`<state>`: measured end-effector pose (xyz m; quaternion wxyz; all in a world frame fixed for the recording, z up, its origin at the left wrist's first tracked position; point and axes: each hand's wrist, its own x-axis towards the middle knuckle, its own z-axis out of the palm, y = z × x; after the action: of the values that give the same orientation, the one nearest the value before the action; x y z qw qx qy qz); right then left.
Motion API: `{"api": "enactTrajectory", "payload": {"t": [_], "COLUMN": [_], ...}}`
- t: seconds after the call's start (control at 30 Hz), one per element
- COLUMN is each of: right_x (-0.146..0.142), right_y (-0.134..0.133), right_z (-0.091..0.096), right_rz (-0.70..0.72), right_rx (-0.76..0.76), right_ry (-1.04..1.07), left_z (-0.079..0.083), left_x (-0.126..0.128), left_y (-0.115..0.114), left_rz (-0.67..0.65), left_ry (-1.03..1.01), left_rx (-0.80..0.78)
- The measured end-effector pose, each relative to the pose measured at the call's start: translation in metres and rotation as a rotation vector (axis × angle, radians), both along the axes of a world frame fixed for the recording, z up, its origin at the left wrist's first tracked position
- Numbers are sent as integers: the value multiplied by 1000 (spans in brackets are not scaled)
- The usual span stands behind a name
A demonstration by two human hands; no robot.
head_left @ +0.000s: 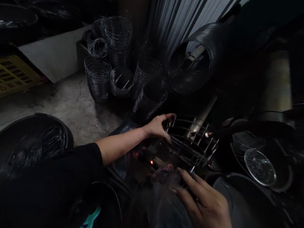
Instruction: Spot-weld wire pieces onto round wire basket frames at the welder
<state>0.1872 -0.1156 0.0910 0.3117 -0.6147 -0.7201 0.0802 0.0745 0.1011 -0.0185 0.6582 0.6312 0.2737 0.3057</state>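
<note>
A round wire frame [185, 144] with bent rings and short upright rods lies in front of me, by the welding machine's metal arm. My left hand [158, 126] grips its left side, thumb and fingers around the wires. My right hand [204, 201] is nearer to me, below the frame, with its fingers bent towards one another. A short bright metal tip [193, 169] shows at its fingers; whether it is a loose piece or part of the frame I cannot tell. A light metal bar [202, 117] reaches down into the frame. The area between the hands is dark and blurred.
Several stacks of wire rings [96, 78] stand on the floor ahead. A large wire coil [192, 59] hangs behind. Black basins lie left [31, 150] and right [256, 213], some with wire parts. A yellow crate [8, 76] is far left; a thick cylinder [279, 86] rises at right.
</note>
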Motion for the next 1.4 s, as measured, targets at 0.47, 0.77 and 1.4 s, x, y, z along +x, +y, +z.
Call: {"api": "enactTrajectory", "payload": {"t": [0.47,0.77,1.4], "right_x": [-10,22,53], "right_y": [24,22,57], "right_z": [-11,-26,-14], "right_rz": [-140,-76,-142], "right_rx": [-266,133,67], "right_ry": [-540,-360,-187], "left_z": [62,69,75], "left_x": [-33,-10,25], "left_y": [-60,-50,-17], "left_rz": [-68,-48,-33], "left_ry": [462,406,412], "left_rx": [628,618,545]}}
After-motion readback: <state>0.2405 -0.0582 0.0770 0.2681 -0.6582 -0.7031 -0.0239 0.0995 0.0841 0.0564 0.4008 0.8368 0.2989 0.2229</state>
